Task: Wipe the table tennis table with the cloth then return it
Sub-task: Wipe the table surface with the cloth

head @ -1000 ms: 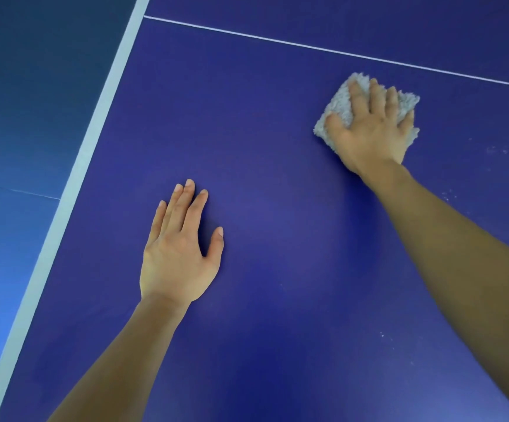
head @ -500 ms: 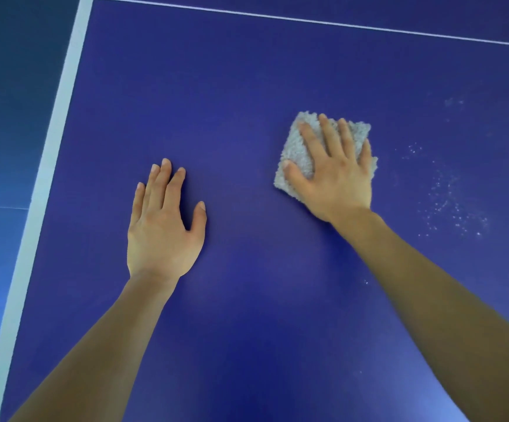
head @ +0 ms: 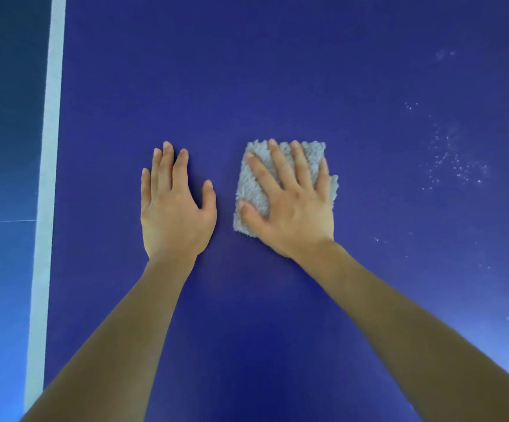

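A sports or games room: a dark blue table tennis table, its white sideline running along the edge, stands over blue flooring.

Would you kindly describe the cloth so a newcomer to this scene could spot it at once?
Start at the blue table tennis table with the white line down its left side. Near its middle the left hand lies bare on the surface, and the right hand presses the cloth flat. It is the only pale grey, fluffy thing there.
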